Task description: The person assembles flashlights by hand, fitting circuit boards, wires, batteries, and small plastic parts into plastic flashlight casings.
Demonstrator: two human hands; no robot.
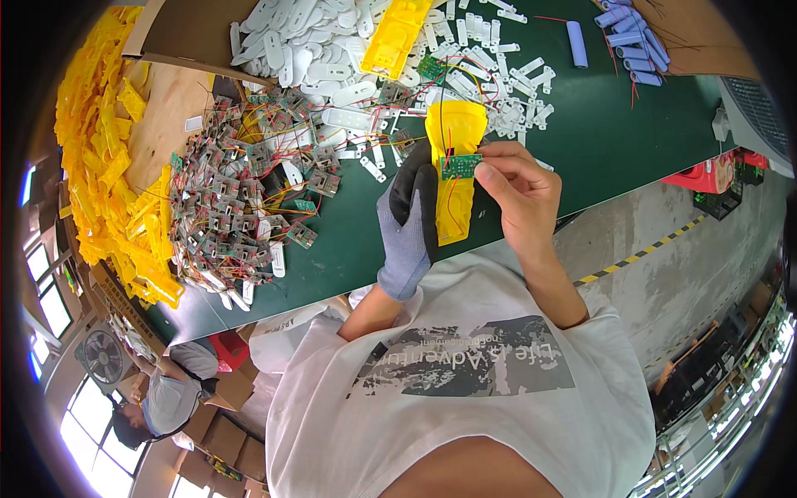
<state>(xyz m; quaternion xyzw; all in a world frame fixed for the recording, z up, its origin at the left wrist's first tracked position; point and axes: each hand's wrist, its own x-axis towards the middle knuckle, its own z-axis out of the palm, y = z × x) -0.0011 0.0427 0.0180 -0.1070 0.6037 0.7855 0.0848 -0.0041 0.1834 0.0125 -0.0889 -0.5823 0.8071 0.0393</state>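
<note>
My left hand [405,217], in a grey-blue glove with black fingers, is closed on the side of a long yellow plastic housing [456,124]. The housing's wider end points away from me. Over its middle lies a small green circuit board [455,168] with thin wires attached. My bare right hand [528,192] pinches the right edge of that board between thumb and fingertips. Red and dark wires run from the board across the housing. How the board sits against the housing is hard to make out.
On the green table [631,124], circuit assemblies with wires [224,195] are heaped to the left, beside yellow housings [108,174]. White plastic parts [320,50] and another yellow housing [394,37] lie beyond my hands. Purple cylindrical cells [635,50] sit far right. Another person [170,394] is at lower left.
</note>
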